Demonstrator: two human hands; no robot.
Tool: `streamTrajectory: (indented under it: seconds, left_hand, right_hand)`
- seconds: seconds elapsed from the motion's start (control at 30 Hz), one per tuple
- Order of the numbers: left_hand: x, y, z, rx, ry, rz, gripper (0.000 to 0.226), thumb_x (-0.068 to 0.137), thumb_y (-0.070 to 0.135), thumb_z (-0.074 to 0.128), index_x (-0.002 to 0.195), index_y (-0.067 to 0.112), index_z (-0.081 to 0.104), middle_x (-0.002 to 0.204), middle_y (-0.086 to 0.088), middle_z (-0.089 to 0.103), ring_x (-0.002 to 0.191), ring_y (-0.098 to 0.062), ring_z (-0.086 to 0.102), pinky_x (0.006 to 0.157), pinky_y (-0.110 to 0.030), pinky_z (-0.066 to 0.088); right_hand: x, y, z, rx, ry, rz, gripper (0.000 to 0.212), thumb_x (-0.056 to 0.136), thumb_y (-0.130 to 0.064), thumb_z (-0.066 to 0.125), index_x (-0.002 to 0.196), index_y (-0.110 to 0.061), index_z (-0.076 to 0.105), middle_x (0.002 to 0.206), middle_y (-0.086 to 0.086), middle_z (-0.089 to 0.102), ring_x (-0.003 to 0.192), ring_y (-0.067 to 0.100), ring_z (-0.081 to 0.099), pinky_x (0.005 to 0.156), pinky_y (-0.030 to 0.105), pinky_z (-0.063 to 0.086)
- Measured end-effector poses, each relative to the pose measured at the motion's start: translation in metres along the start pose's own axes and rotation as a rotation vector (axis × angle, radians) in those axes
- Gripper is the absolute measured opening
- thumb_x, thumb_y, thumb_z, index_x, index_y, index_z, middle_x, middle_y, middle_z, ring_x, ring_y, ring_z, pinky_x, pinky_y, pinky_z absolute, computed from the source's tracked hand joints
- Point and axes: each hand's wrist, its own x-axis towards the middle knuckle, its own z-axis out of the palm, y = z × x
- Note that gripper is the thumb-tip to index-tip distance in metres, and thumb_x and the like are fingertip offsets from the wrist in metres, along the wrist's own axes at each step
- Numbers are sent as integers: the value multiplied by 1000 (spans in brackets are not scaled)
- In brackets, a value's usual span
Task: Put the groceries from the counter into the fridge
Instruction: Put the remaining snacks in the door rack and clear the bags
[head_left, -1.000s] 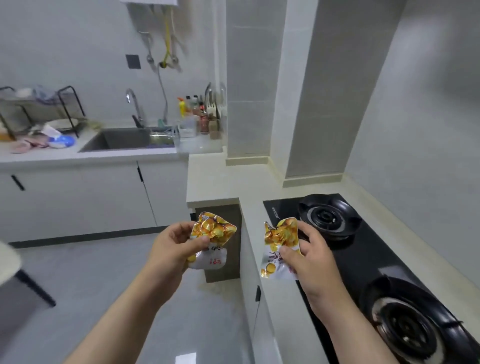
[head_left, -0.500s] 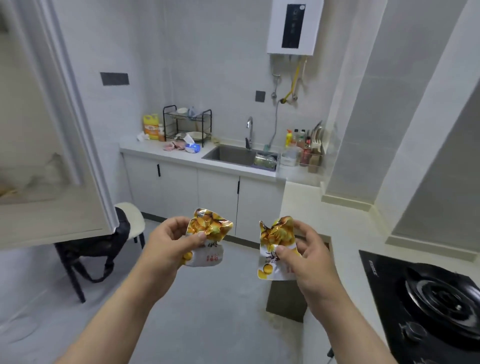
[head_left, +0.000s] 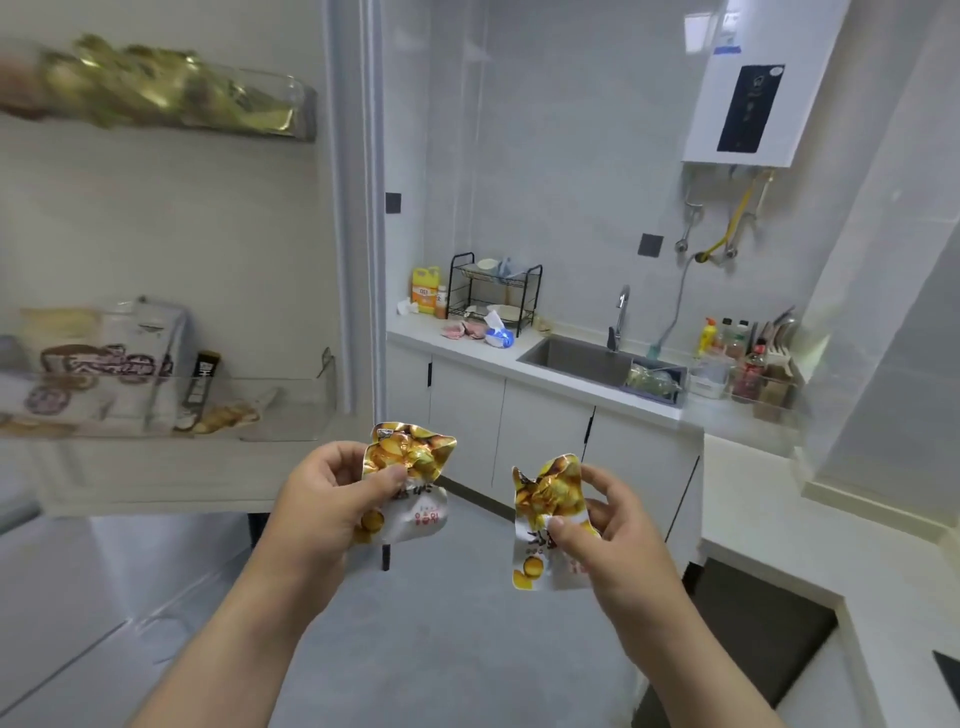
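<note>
My left hand (head_left: 319, 506) pinches a small crinkled yellow-and-white snack packet (head_left: 410, 478) at its side, thumb on the front. My right hand (head_left: 615, 535) pinches a second, matching snack packet (head_left: 545, 514) between thumb and fingers. Both packets are held up at chest height over the floor. The open fridge door (head_left: 249, 249) fills the left of the view, close to my left hand. Its lower door shelf (head_left: 291, 410) holds bags and a dark sachet; its upper door shelf (head_left: 280, 111) holds a gold-green packet.
Across the room a counter (head_left: 467, 345) carries a sink (head_left: 587, 358), a black dish rack (head_left: 493, 291), a yellow bottle and condiment bottles. A white counter (head_left: 779, 499) runs along the right. A water heater (head_left: 748, 98) hangs on the wall. Grey floor lies ahead.
My view has swung left, from the stove and counter to the open fridge door. Both hands still hold the packets in the same pose, now beside the door shelves.
</note>
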Motion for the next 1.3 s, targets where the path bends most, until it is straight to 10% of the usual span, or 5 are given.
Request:
streamTrajectory:
  seconds: [0.47,0.9,1.3]
  left_hand:
    - [96,50,-125,54,206,121,19,79,9,75,92,9,61,76,-9,69,44,-6,57,38,-20,41]
    - [159,89,-174,480,162,159,57,76,18,82,127,26,55,86,-13,70,82,-23,71,78,-39,57]
    - [190,78,-157,754,312,88,31,82,26,75,108,24,60,100,-1,64,81,-14,62,66,-26,47]
  right_hand:
    - [81,-37,155,-27,-117,-110,48,88,-5,69,122,-35,53,94,-2,76,86,12,72,71,22,51]
    - [132,-62,227,32,-179,-214,47,86,-2,70,115,-35,55,91,-6,76,81,8,72,60,13,48]
    - [163,-81,243,20,-260,-190,40,88,-10,69,115,-37,59,97,1,73,82,9,71,60,14,48]
